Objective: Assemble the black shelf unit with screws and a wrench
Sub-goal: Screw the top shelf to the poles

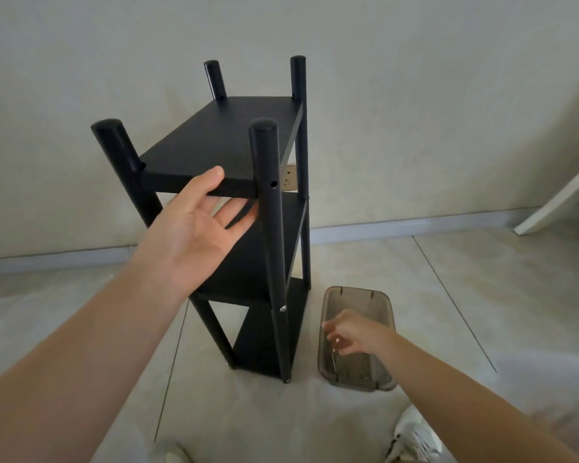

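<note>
- Left hand (pixel 194 225): thumb lies on the front edge of the top board (pixel 224 138), the fingers (pixel 238 215) reach under that board, loosely straight and spread, palm turned up toward the camera. It touches the board rather than clamping it.
- Right hand (pixel 351 332): lowered into the tray (pixel 381 302), fingers curled together and pinching something small and shiny (too blurred to say whether it is a screw).
- Shelf (pixel 248 255): black, standing upright on the floor (pixel 448 295), three boards between four round posts whose tops rise above the top board.
- Near right post (pixel 268 208): an open hole (pixel 273 184) level with the top board, and a silver screw head (pixel 283 308) at the level of the middle board.
- The tray is brownish and see-through, on the floor just right of the shelf's foot; thin metal bits show inside it.
- Behind the shelf, a pale wall (pixel 415 111) with a socket (pixel 290 177) seen between the posts.
- White shoes (pixel 413 436) at the bottom edge.
</note>
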